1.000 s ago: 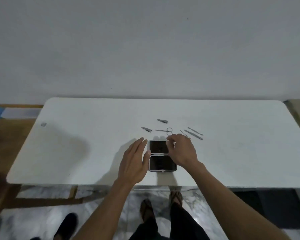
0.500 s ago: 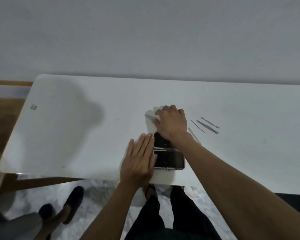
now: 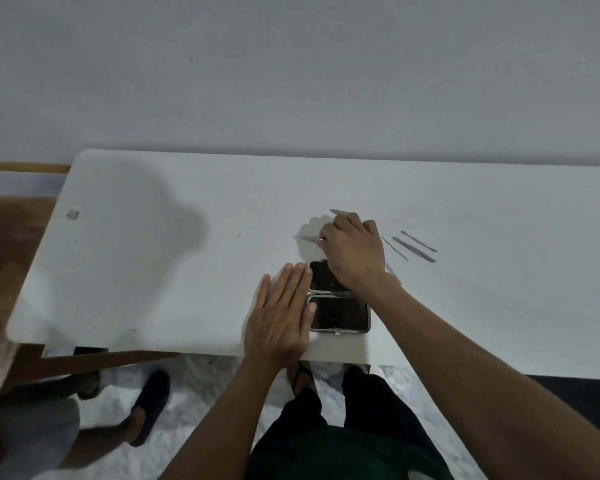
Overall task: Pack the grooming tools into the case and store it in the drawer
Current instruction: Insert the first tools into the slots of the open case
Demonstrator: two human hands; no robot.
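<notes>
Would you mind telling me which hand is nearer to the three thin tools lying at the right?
Right. The right hand lies just left of the thin tools; the left hand rests farther left, beside the case.

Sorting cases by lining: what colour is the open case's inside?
Black, with a silvery metal rim; the case shows best in the head view.

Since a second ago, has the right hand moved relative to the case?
Yes. The right hand has reached away from the open case, past its far edge toward the wall, and now pinches a metal tool on the table.
</notes>
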